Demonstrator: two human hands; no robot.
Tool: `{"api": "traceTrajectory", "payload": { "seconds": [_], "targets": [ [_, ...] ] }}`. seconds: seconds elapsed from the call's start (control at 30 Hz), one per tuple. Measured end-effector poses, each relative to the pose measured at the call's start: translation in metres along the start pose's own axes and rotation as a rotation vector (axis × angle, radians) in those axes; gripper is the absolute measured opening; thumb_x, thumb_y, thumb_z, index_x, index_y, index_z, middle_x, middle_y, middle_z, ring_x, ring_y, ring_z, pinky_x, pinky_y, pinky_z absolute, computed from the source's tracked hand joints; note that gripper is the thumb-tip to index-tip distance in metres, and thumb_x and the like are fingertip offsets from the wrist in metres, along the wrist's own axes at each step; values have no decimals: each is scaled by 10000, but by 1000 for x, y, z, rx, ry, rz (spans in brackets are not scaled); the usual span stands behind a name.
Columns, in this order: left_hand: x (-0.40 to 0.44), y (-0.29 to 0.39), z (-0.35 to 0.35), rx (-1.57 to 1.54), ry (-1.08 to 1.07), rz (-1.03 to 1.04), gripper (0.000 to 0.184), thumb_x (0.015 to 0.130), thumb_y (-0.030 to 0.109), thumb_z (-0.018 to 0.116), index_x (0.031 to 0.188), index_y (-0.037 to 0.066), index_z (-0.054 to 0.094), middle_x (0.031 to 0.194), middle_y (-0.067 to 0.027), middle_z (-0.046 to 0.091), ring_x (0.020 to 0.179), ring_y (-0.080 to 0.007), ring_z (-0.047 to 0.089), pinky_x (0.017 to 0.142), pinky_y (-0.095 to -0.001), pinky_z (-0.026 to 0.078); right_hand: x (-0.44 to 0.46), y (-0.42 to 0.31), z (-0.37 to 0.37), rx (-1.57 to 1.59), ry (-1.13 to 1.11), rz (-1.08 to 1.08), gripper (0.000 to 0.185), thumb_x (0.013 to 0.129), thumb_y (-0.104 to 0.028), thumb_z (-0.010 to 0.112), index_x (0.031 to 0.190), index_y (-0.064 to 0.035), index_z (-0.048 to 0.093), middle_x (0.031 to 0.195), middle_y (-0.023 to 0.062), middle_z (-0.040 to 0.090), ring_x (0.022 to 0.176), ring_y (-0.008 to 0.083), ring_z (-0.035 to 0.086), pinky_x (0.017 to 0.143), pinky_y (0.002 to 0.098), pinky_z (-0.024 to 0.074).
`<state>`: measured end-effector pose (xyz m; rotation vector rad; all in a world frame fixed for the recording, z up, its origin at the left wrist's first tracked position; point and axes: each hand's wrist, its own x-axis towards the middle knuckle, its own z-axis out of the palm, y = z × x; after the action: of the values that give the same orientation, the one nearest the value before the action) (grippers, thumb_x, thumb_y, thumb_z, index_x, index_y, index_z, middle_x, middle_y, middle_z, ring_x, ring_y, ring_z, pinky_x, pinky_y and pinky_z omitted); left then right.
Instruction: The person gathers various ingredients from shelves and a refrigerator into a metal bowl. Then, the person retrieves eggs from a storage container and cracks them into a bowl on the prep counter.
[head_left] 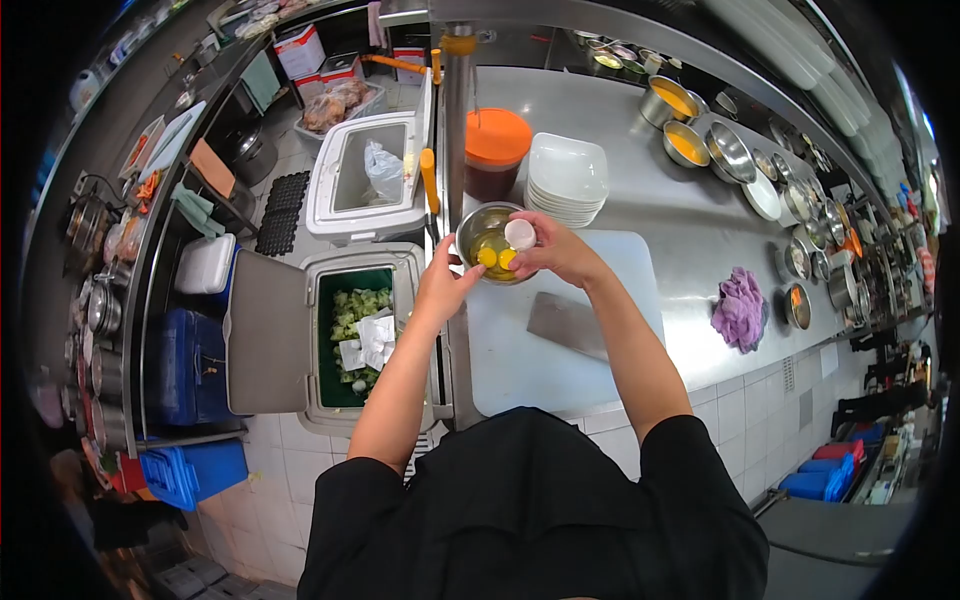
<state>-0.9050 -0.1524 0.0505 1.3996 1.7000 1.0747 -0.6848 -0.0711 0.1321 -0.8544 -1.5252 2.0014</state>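
A metal bowl (466, 240) with egg yolks (487, 257) and clear egg white in it is at the far edge of a white cutting board (500, 350). My left hand (445, 283) is closed on the bowl's left rim. Over the bowl's right side, my right hand (556, 250) holds a pale eggshell (520, 234), its open side facing me. A wide cleaver (568, 323) lies on the board below my right hand.
Stacked white plates (567, 170) and an orange-lidded tub (497, 138) stand beyond the bowl. An open bin (408, 335) with greens is at the left. Purple cloth (740, 308) and metal bowls (730, 152) are on the right.
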Motion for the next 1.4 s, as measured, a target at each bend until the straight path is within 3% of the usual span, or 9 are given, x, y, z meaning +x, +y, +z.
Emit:
{"api": "traceTrajectory", "payload": {
  "seconds": [0.1, 0.17, 0.2, 0.27, 0.3, 0.37, 0.47, 0.87, 1.4],
  "targets": [
    [7, -7, 10, -34, -24, -39, 788, 861, 295, 713, 1462, -6, 302, 1016, -159, 657, 774, -215, 675, 687, -337, 536, -1, 4, -3, -89, 31, 13, 676, 806, -42, 710, 1390, -54, 369, 1196, 129, 560, 942, 186, 656, 753, 315, 582],
    [12, -13, 16, -399, -12, -228, 592, 897, 246, 660, 1346, -34, 395, 957, -170, 646, 682, -227, 684, 591, -324, 548, -5, 6, 1, -289, 132, 18, 631, 798, -103, 729, 1356, -81, 436, 1182, 135, 576, 941, 216, 652, 774, 332, 564],
    [16, -16, 18, -399, -13, -227, 592, 897, 246, 660, 1346, -34, 395, 957, -170, 646, 682, -227, 684, 591, -324, 548, -4, 10, 0, -289, 133, 17, 631, 798, -103, 729, 1356, -81, 436, 1182, 135, 576, 941, 216, 652, 774, 332, 564],
    [22, -19, 20, -471, 23, -194, 288, 923, 179, 577, 1091, -28, 467, 838, -166, 633, 591, -238, 679, 498, -312, 538, -1, 19, -1, -995, 262, -267, 569, 782, -156, 740, 1302, -102, 513, 1159, 135, 579, 964, 276, 638, 825, 370, 538],
    [25, -21, 21, -472, 24, -195, 288, 923, 179, 577, 1091, -28, 467, 838, -166, 633, 591, -238, 679, 498, -312, 538, -1, 23, -2, -996, 261, -267, 569, 782, -156, 740, 1302, -102, 513, 1159, 135, 579, 964, 276, 638, 825, 370, 538],
    [27, -18, 22, -449, 11, -207, 189, 919, 152, 528, 868, 7, 418, 744, -150, 619, 555, -236, 674, 481, -320, 528, 2, 26, 4, -1238, 375, -233, 515, 759, -184, 744, 1239, -106, 573, 1131, 135, 566, 1004, 326, 609, 870, 401, 511],
    [23, -7, 20, -363, 29, -199, 193, 914, 148, 513, 814, 11, 420, 688, -129, 601, 562, -231, 678, 481, -317, 526, 12, 29, 5, -1361, 317, -288, 507, 755, -170, 738, 1232, -103, 578, 1118, 127, 556, 1022, 320, 611, 853, 407, 514],
    [7, 24, 12, -269, 21, -119, 195, 904, 165, 550, 820, 21, 449, 688, -98, 594, 581, -233, 696, 489, -304, 528, 17, 23, 15, -1591, 220, -150, 436, 726, -255, 797, 1080, -79, 614, 1054, 127, 578, 969, 309, 633, 815, 403, 520],
    [4, 34, 6, -222, 3, -83, 208, 911, 172, 571, 824, 30, 446, 681, -106, 620, 578, -208, 691, 496, -295, 522, 16, 24, 29, -1503, 188, -107, 481, 741, -246, 749, 1172, -87, 610, 1121, 123, 607, 1027, 303, 638, 864, 406, 516]
  ]
}}
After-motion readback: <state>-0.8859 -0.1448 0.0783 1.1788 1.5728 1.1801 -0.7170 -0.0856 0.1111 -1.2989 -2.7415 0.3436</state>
